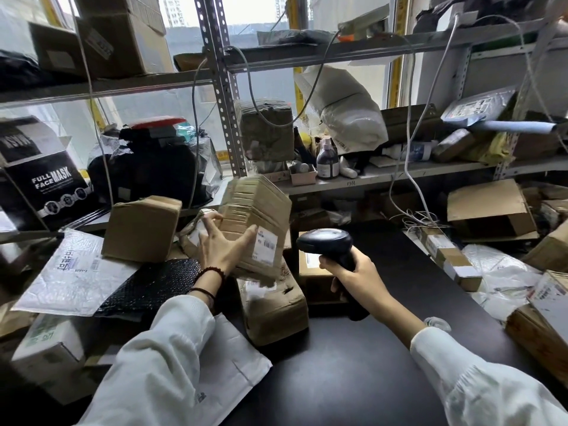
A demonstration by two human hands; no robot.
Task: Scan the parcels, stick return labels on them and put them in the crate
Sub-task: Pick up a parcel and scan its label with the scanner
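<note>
Brown cardboard wound in clear tape, the taped parcel (255,210) is held tilted above the heap on the left side of the counter (353,364), with its white label (266,245) turned toward the scanner (325,242). The left grip (219,245) clasps it between thumb and spread fingers, the thumb lying just beside the label. The right grip (356,278) is wrapped round the scanner's handle, with the head aimed at the label from near by and not touching it. Scanning looks to be the step in hand for this 1 parcel. No return label is evident on it, and no crate is in view. Next, the barcode likely needs squaring to the scanner's head, thumb kept off the bars.
</note>
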